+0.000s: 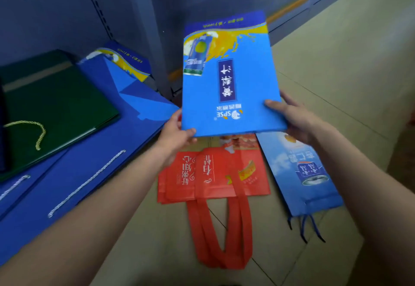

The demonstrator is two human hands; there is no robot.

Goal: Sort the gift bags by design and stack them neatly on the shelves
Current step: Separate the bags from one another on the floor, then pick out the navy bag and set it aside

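The held blue bag (229, 88) reads "SPSE" upside down beside a white logo; its Chinese lettering, and that on the red bags (211, 173), is too unclear.

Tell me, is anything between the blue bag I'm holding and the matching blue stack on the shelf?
Nothing visible. The blue bag sits in both hands, left hand and right hand, with open air across to the blue stack.

Both forearms are bare from the frame's lower edge to the wrist. The left hand (177, 131) and right hand (292, 119) are bare as well.
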